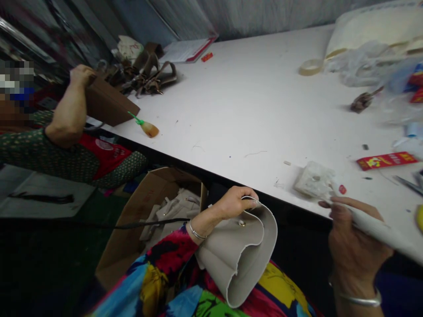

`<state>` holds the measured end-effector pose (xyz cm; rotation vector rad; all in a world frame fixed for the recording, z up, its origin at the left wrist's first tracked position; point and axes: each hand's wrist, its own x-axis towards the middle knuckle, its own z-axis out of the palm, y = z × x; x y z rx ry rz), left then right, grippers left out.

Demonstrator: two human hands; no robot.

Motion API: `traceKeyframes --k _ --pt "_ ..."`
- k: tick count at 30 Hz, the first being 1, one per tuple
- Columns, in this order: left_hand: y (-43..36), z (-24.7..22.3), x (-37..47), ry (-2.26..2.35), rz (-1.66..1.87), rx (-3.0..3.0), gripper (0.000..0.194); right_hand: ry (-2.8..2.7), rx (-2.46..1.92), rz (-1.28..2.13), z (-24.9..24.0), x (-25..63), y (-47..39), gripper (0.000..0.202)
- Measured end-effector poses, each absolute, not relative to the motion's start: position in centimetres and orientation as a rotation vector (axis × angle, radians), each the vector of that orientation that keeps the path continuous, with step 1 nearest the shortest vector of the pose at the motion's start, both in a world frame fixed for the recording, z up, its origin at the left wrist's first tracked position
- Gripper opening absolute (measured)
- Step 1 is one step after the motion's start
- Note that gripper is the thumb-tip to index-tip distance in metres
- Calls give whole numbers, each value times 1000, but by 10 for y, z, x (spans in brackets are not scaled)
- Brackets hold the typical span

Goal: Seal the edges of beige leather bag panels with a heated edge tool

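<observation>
My left hand (236, 203) pinches the rim of a beige leather bag body (220, 246). Its wide mouth gapes to the right, and a small gold-coloured stud (242, 223) shows near the edge. The bag rests on my lap, in front of the table. My right hand (358, 246), off the table's front edge at the right, is closed round a long pale object (380, 226) that runs out to the lower right; its kind is unclear. Just beyond those fingers lies a whitish translucent block (313, 179) with a dark spot on top.
A cardboard box (127, 233) with beige bags stands below the table at left. On the white table (238, 110) are a green-tipped glue bottle (148, 128), brown straps (148, 72), a tape roll (311, 67), a red packet (386, 160) and scissors (408, 185). A co-worker's arm (68, 108) holds a brown panel (109, 101).
</observation>
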<state>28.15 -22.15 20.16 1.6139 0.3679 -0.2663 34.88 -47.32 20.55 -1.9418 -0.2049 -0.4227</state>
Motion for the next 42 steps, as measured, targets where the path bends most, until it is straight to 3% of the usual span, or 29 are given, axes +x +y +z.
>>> traceKeyframes --k 4,10,28,38,42 --pt "-221 206 282 373 -320 1606 10 -213 -1722 75 205 329 -449 29" --pt "-220 210 283 350 -355 1572 10 -341 -1693 213 189 328 -440 25" --pt "-224 212 283 336 -355 1569 6 -461 -1672 319 182 340 -430 25" --pt "-225 199 282 367 -360 1429 11 -1248 -1722 235 205 347 -451 16" --pt "-227 196 281 352 -347 1386 16 -1265 -1693 166 209 343 -460 14"
